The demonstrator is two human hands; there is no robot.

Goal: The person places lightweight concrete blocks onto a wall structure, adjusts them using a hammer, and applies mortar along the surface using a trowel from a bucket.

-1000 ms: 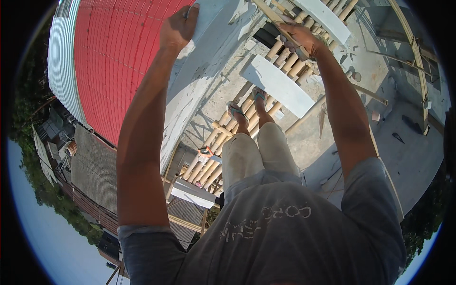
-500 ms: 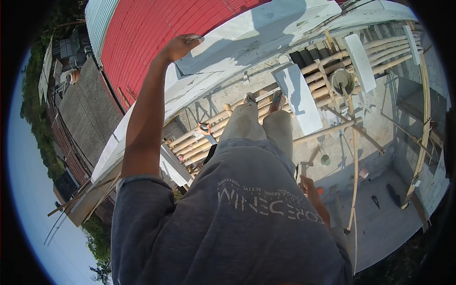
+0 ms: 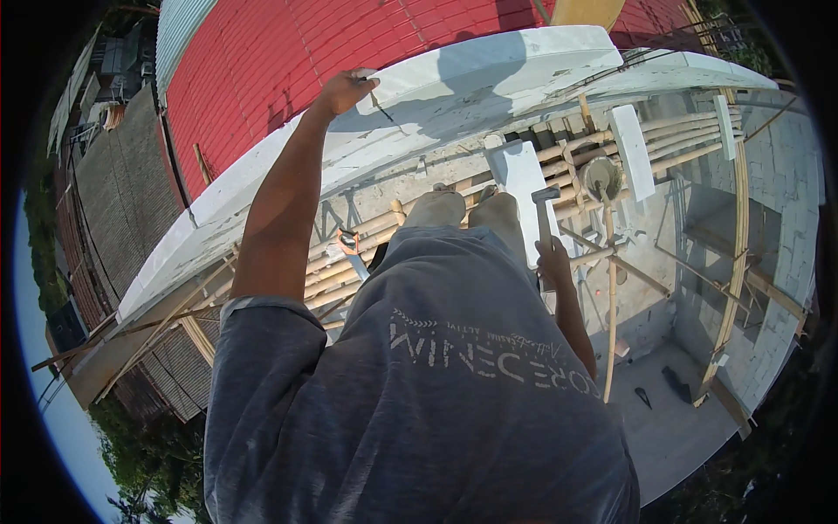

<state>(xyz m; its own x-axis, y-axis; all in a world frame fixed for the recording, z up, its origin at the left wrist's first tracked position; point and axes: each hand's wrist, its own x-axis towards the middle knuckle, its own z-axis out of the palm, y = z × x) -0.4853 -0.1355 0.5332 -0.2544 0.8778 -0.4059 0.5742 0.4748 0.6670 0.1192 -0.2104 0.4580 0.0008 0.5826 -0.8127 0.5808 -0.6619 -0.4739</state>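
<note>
My left hand (image 3: 346,91) is at the top edge of the pale block wall (image 3: 419,92), its fingers pinched together. A small dark bit shows at the fingertips, too small to name, and a thin dark line, perhaps its shadow, runs down the wall face below them. In my right hand (image 3: 554,264), closed round the handle, a hammer (image 3: 546,203) is held head up, in front of a white block (image 3: 521,175) that lies on the bamboo platform. The hammer is apart from the wall.
Bamboo poles (image 3: 384,229) form the platform under my feet. An orange-handled handsaw (image 3: 349,244) lies on it at left. A mortar bucket (image 3: 602,177) and another white block (image 3: 632,153) are at right. An upright pole (image 3: 611,306) stands over the lower floor. Red roofing (image 3: 288,65) lies beyond the wall.
My right hand has raised the hammer from beside my body to in front of the white block. My left hand stays at the wall's top edge as the view shifts.
</note>
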